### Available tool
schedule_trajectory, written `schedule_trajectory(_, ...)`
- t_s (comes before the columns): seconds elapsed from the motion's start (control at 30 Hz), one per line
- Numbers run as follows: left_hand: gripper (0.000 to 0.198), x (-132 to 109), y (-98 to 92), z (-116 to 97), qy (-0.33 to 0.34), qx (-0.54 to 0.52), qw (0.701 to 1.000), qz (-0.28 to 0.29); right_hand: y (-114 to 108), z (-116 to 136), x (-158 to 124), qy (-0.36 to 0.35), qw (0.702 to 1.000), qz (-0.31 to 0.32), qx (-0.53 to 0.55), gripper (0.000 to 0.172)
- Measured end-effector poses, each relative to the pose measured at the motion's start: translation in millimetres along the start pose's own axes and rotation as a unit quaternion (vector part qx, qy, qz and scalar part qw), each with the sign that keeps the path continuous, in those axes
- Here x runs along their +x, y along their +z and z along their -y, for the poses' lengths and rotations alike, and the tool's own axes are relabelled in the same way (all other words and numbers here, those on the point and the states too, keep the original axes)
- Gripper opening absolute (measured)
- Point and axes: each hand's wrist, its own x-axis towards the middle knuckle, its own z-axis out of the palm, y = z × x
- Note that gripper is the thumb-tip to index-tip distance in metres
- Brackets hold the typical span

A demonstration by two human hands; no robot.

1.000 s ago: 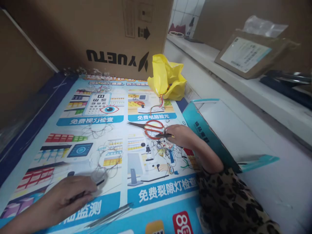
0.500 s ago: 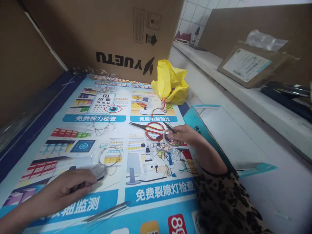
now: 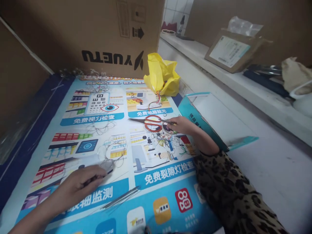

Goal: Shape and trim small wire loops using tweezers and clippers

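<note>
Nearest, the printed sheet (image 3: 131,156) covers the surface (image 3: 26,146), whose dark blue edge shows along the left side. A few thin dark strips (image 3: 122,197) lie slantwise on the sheet, above its row of app icons. Just beyond them the left hand (image 3: 89,178) is low over the sheet with its fingers curled in and its thumb close to them; a small greyish piece (image 3: 107,165) shows at the fingertips, but blur makes it hard to tell whether it is gripped. Loops of fine wire (image 3: 114,159) lie right beside that piece, and a second loose coil (image 3: 99,126) sits farther up.

On the right, a leopard-print sleeve (image 3: 226,175) leads to the right hand (image 3: 181,125), pinched closed around a slim dark tool (image 3: 168,121) pointing left. A pale ring (image 3: 164,130) is just under its fingers. Below is a tangle of wire and coloured scraps (image 3: 171,145). The red-handled scissors (image 3: 153,123) lie on the sheet just left of this hand, blades pointing left.

A teal box (image 3: 191,110) stands beyond the right forearm. Farther back, coloured strands (image 3: 158,97) trail from a crumpled yellow bag (image 3: 162,76), in front of a large cardboard box (image 3: 104,35). A wrapped package (image 3: 229,52) rests on the ledge (image 3: 195,53) at right.
</note>
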Motion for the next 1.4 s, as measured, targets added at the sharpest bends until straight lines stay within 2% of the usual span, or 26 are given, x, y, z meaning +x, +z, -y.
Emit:
schedule_trajectory(0.1,0.026,0.8,-4.0,3.8,-0.001,-0.019,0.999,0.040,-0.2,0.2,-3.9,0.015,0.999,-0.008,-0.052,0.029)
schedule_trajectory(0.17,0.026,1.4,-5.0,5.2,0.004,-0.013,0.999,0.043,-3.3,3.2,-8.6,0.025,0.996,-0.011,-0.082,0.026)
schedule_trajectory(0.33,0.025,0.9,-3.2,9.0,0.031,0.000,0.999,0.008,-15.9,14.8,-32.9,0.028,0.992,-0.017,-0.125,0.022)
schedule_trajectory(0.43,0.024,0.3,-2.9,10.6,0.059,0.008,0.998,-0.022,-14.3,17.0,-56.0,0.007,0.991,-0.009,-0.132,0.019)
schedule_trajectory(0.53,0.022,0.8,-4.0,9.2,0.076,0.016,0.996,-0.045,0.9,14.6,-80.7,-0.012,0.991,-0.032,-0.133,0.013)
schedule_trajectory(0.67,0.021,1.3,-4.6,7.8,0.089,0.015,0.994,-0.063,31.3,14.1,-108.0,-0.059,0.979,-0.073,-0.182,0.029)
schedule_trajectory(0.77,0.020,0.7,-4.2,8.9,0.096,0.019,0.993,-0.072,47.8,18.7,-120.8,-0.058,0.971,-0.081,-0.216,0.032)
schedule_trajectory(0.87,0.020,1.1,-4.4,8.3,0.094,0.022,0.993,-0.072,54.1,22.0,-127.2,-0.050,0.968,-0.090,-0.230,0.031)
schedule_trajectory(0.97,0.019,2.4,-4.8,6.5,0.094,0.017,0.993,-0.071,51.5,18.4,-129.4,-0.048,0.975,-0.090,-0.197,0.031)
schedule_trajectory(1.07,0.021,2.8,-4.4,6.9,0.092,0.013,0.994,-0.062,42.3,8.0,-129.2,-0.039,0.987,-0.097,-0.121,0.030)
schedule_trajectory(1.13,0.023,2.1,-3.5,8.8,0.086,0.013,0.995,-0.051,34.1,0.1,-127.8,-0.018,0.989,-0.127,-0.069,0.028)
schedule_trajectory(1.27,0.027,-1.2,-0.7,15.8,0.063,0.014,0.997,-0.030,21.0,-8.3,-123.8,0.003,0.986,-0.162,-0.036,0.018)
schedule_trajectory(1.4,0.029,-3.9,2.1,24.0,0.046,0.021,0.999,-0.011,21.9,1.0,-123.2,-0.063,0.987,-0.122,-0.082,0.019)
